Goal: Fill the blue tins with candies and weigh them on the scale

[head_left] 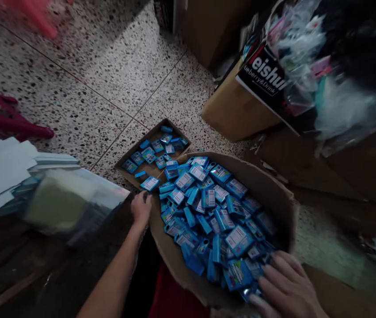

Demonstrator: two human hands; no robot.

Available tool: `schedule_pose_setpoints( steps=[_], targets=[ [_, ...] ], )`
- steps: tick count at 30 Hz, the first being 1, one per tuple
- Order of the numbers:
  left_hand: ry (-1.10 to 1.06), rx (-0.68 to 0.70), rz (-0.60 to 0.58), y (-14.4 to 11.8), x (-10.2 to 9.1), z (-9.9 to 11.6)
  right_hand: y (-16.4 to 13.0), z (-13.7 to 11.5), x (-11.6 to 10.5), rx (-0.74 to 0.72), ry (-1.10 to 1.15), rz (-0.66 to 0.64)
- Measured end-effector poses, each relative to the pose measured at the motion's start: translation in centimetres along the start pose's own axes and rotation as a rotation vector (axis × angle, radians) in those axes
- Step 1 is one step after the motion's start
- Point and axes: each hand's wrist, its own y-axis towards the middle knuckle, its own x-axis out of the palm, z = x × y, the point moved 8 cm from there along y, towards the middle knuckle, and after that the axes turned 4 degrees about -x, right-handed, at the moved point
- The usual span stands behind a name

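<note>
My left hand [140,208] grips the rim of the floppy brown cardboard box [275,194] of small, light blue packets [207,212], while my right hand [287,287] rests open on them at its near edge.

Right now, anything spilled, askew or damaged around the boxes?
Small blue packets lie heaped every which way in the big cardboard box, whose rim is bent. The left hand grips that rim; the right hand rests on the heap. One packet overhangs the flat tray's edge.
</note>
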Motion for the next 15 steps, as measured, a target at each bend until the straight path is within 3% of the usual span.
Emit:
schedule_pose_setpoints(
  steps=[4,7,9,12,15],
  targets=[
    [-0.036,0.228,-0.112,-3.8,1.4,7.3,5.8,-0.8,1.0,-0.11,-0.016,-0.035],
    [0.014,0.705,-0.32,-7.3,4.0,15.1,8.3,-1.1,2.7,-0.142,0.007,-0.089],
    [0.134,1.033,-0.469,-9.8,6.8,18.7,9.5,-1.6,3.5,-0.156,0.033,-0.057],
    [0.311,1.278,-0.612,-9.9,11.5,20.8,10.9,-2.2,4.2,-0.133,0.065,0.047],
    [0.41,1.333,-0.647,-5.8,15.0,21.2,11.7,-2.1,4.6,-0.093,0.101,0.118]
  ],
)
